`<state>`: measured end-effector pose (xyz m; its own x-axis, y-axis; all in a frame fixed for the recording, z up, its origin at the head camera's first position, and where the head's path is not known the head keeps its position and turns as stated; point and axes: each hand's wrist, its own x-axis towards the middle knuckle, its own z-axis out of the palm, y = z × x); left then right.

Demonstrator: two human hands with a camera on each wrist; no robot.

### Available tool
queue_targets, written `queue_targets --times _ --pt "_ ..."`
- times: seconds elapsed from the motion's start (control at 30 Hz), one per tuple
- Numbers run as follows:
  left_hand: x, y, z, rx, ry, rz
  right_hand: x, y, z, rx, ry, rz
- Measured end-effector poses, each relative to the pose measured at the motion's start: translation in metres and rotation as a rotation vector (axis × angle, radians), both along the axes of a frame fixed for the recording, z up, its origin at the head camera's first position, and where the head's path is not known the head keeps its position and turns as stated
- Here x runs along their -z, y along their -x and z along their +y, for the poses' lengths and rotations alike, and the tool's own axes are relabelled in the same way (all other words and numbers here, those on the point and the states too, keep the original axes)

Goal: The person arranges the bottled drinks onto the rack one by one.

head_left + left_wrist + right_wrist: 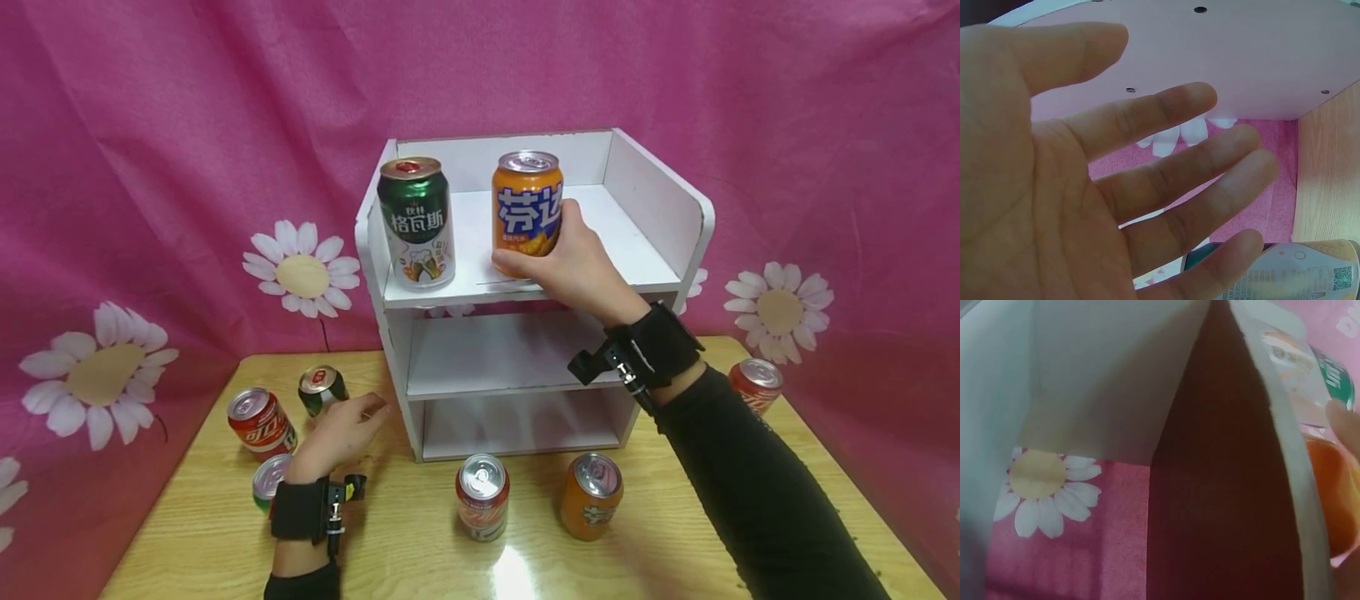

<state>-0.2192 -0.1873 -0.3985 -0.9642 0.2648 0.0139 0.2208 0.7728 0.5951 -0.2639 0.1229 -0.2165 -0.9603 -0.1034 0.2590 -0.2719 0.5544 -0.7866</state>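
The right grip is curled on an outstretched arm, the left grip lower with fingers loosely spread.

I see pale wood-grain table carrying white three-tier shelf unit; three red or green metal cans left, red-and-white can and orange can in front, red can right. Green-and-white metal can upright on top tier.

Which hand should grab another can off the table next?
Probably the left hand: it's empty and near the dark green can, while the right hand grips the orange can at the top shelf.
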Motion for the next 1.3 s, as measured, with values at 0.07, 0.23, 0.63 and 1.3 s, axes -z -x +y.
queue_targets --times 0.07,0.23,0.63,1.3 --pt "0.0 0.0 -0.001 0.003 -0.004 0.001 -0.001 -0.001 0.002 -0.03 0.019 -0.015" --pt "0.0 0.0 -0.001 0.003 -0.006 -0.005 -0.003 0.001 0.007 -0.134 0.083 -0.037" --pt "-0.001 0.0 -0.001 0.002 -0.004 0.009 0.0 0.002 0.004 -0.081 0.024 0.007" --pt "0.0 0.001 -0.001 0.0 -0.009 0.001 0.001 0.0 -0.003 -0.005 -0.032 0.037"
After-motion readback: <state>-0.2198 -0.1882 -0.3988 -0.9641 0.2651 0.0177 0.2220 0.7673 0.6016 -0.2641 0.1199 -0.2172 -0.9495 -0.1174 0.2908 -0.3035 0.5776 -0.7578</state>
